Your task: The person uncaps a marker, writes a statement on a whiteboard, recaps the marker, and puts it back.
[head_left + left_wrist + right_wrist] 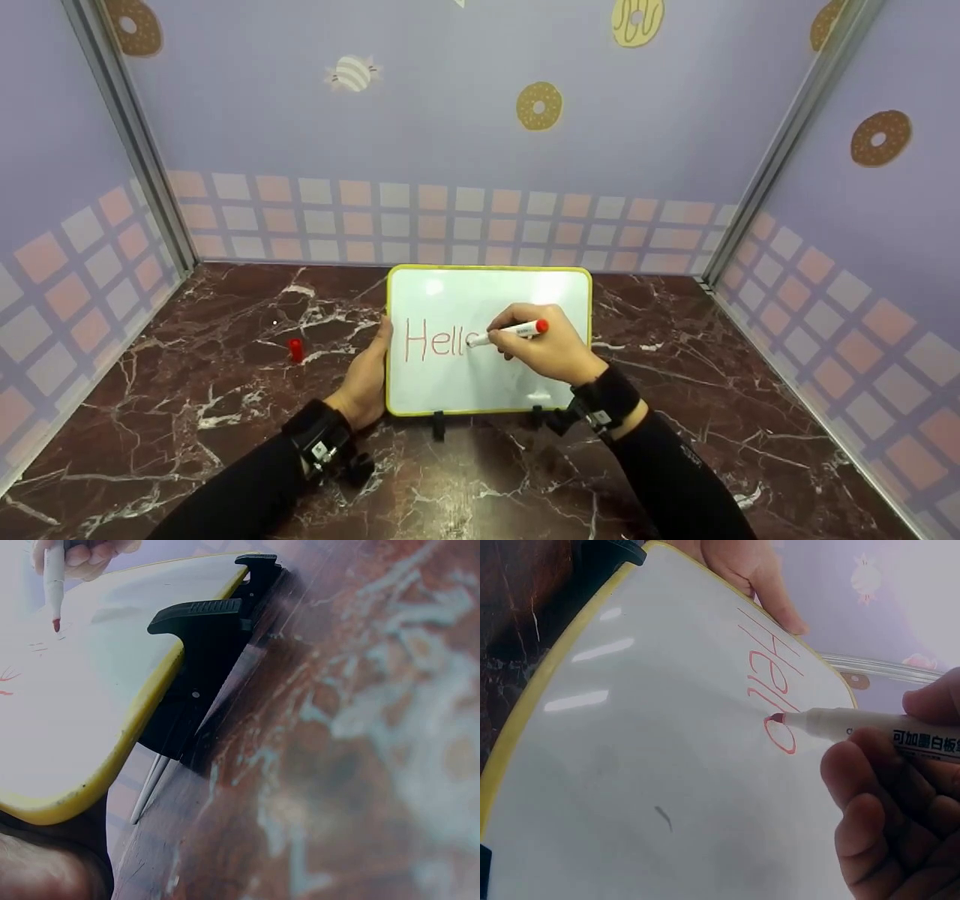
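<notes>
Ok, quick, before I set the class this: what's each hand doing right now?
Left hand: holding the whiteboard by its left edge.
Right hand: closed, holding the marker with its tip at the whiteboard.

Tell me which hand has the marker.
The right hand: it pinches the white, red-ended marker, whereas the left hand is against the whiteboard's left edge.
</notes>
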Tool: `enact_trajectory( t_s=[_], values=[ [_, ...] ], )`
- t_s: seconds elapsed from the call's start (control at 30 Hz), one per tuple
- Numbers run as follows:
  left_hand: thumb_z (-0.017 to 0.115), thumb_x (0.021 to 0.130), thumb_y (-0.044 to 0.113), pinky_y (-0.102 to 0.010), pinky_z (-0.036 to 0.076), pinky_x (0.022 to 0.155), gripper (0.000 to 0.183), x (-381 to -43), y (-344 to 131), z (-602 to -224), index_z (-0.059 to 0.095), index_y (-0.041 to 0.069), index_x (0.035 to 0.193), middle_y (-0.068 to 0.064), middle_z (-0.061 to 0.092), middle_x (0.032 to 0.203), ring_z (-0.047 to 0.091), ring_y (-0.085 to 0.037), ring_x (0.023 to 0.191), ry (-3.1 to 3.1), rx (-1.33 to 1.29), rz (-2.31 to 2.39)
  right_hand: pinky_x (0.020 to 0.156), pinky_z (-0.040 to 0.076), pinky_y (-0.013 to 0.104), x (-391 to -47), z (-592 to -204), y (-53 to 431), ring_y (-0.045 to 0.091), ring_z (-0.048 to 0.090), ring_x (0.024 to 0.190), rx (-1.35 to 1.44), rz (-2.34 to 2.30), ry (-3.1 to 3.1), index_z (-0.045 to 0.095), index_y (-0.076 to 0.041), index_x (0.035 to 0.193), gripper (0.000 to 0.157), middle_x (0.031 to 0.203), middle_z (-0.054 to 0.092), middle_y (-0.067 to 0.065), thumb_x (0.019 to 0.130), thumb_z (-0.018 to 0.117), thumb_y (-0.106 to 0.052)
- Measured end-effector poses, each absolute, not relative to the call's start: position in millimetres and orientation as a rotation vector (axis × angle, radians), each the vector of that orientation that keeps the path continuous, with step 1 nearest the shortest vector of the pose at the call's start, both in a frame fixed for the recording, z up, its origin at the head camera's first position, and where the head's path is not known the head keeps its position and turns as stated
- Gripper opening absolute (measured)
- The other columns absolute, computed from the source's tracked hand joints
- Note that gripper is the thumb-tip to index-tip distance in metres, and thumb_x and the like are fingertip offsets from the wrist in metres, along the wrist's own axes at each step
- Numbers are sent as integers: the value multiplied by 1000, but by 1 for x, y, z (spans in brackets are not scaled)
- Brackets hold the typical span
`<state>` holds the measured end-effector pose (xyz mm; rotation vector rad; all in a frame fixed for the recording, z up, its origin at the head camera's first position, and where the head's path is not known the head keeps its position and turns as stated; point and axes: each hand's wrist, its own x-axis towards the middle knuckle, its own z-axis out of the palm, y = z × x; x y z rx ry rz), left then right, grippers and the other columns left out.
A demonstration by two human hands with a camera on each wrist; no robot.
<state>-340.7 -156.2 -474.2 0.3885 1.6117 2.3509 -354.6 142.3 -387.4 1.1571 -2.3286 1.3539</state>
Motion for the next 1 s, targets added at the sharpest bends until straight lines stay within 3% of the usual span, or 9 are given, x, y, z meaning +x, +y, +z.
enact_trajectory(
  t_s=[0.23,1.0],
  values=[
    [20,112,77,-55,60,100,84,-341,-156,-475,38,20,173,-14,69,149,72,-35,126,1599,402,2354,58,54,23,-355,-387,146,19,73,67,1143,1383,-2286,83,-5,102,6,80,78,0,103,78,-8],
    [20,113,75,-56,60,102,81,-341,-156,-476,36,23,173,-15,68,150,71,-36,128,1576,386,2365,64,59,26,-357,-383,152,19,73,69,1133,1398,-2166,83,-5,103,4,81,78,2,102,79,-5]
  ],
)
